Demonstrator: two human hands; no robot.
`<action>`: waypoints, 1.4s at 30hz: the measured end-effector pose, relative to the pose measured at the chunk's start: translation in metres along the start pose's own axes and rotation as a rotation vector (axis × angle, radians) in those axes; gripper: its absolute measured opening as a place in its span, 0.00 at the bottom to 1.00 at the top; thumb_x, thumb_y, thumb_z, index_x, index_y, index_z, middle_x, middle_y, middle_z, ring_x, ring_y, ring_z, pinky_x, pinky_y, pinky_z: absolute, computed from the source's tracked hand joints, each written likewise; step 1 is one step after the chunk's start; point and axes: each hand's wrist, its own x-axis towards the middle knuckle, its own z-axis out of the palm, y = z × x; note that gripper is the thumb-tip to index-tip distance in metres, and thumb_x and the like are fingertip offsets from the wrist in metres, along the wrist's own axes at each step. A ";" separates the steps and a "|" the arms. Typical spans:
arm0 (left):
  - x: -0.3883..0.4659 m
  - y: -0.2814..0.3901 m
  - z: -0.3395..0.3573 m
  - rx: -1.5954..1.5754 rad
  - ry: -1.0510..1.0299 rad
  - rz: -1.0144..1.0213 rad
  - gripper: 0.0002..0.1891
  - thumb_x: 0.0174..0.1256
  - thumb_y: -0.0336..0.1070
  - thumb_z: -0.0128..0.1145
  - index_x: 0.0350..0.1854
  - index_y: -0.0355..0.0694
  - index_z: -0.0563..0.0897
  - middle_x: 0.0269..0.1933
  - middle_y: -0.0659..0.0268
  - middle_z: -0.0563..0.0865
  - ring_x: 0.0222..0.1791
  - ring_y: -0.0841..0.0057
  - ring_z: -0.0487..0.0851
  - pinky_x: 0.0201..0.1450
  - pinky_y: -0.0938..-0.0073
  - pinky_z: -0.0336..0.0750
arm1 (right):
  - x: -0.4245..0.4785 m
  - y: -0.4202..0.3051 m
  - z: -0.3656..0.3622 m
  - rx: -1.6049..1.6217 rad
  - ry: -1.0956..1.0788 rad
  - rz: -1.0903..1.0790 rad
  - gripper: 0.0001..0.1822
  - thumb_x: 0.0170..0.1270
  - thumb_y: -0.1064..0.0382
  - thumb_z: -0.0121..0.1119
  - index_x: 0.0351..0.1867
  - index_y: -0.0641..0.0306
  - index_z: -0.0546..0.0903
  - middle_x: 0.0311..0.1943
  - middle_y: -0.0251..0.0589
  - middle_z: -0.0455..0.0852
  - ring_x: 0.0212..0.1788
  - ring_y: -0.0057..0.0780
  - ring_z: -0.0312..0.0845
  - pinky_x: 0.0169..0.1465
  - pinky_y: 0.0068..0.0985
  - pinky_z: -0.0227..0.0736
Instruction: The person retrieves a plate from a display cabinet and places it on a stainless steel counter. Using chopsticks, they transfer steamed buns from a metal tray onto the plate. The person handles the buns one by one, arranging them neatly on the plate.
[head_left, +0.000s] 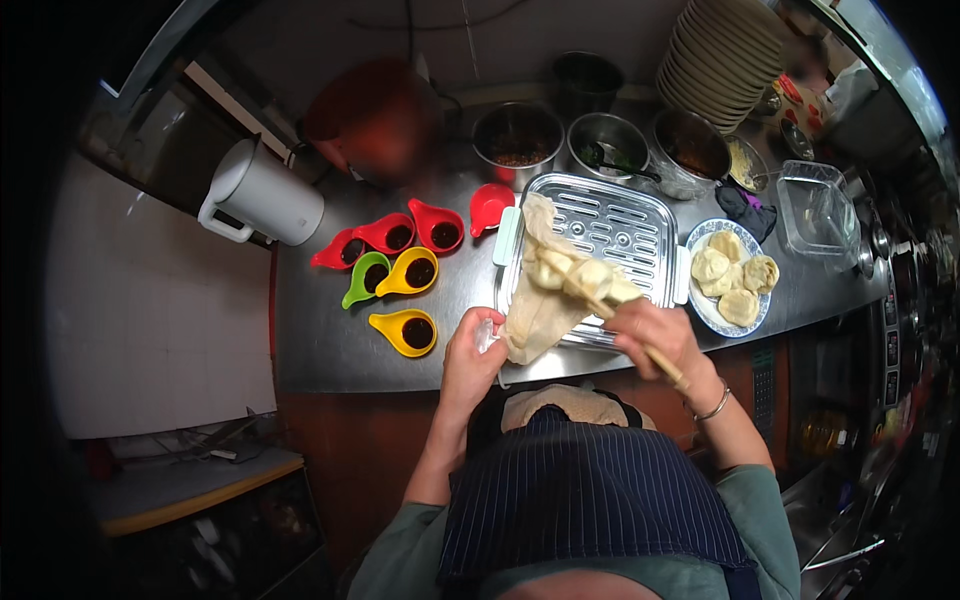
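My right hand (656, 337) is closed around a pair of wooden chopsticks (600, 306), whose far ends reach across several pale steamed buns (585, 277). These lie bunched on a beige steaming cloth (536, 322) over a slotted metal steamer tray (637, 225) with pale green handles. My left hand (472, 356) pinches the cloth's near left corner; a bit of clear plastic (486, 336) shows at its fingers. To the right, a blue-and-white oval plate (699, 304) holds several more buns.
Red, green and yellow spouted dishes (382, 322), most with dark sauce, stand left. A white electric kettle (262, 191) is behind them. Steel pots (517, 154), stacked plates (716, 67), a clear glass container (817, 210) and a dark cloth (746, 214) line the back and right.
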 end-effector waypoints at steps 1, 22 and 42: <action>0.001 0.002 -0.001 0.006 -0.011 -0.020 0.11 0.50 0.23 0.50 0.38 0.37 0.73 0.33 0.69 0.74 0.36 0.83 0.72 0.41 0.83 0.68 | -0.004 -0.006 0.005 -0.053 -0.018 -0.060 0.07 0.58 0.61 0.59 0.31 0.62 0.79 0.25 0.38 0.80 0.21 0.25 0.77 0.22 0.21 0.75; 0.018 -0.004 -0.007 0.101 -0.160 0.082 0.11 0.51 0.26 0.52 0.39 0.37 0.74 0.32 0.67 0.76 0.36 0.82 0.74 0.41 0.81 0.70 | -0.047 -0.016 0.013 0.261 0.230 0.364 0.13 0.66 0.64 0.46 0.29 0.69 0.78 0.31 0.43 0.79 0.28 0.29 0.79 0.34 0.24 0.76; 0.044 0.012 0.006 0.578 0.002 0.526 0.17 0.49 0.33 0.62 0.44 0.43 0.77 0.41 0.61 0.72 0.34 0.68 0.77 0.38 0.73 0.72 | -0.071 0.032 0.026 1.202 0.803 0.934 0.18 0.71 0.53 0.39 0.36 0.67 0.73 0.30 0.43 0.78 0.27 0.36 0.83 0.31 0.25 0.83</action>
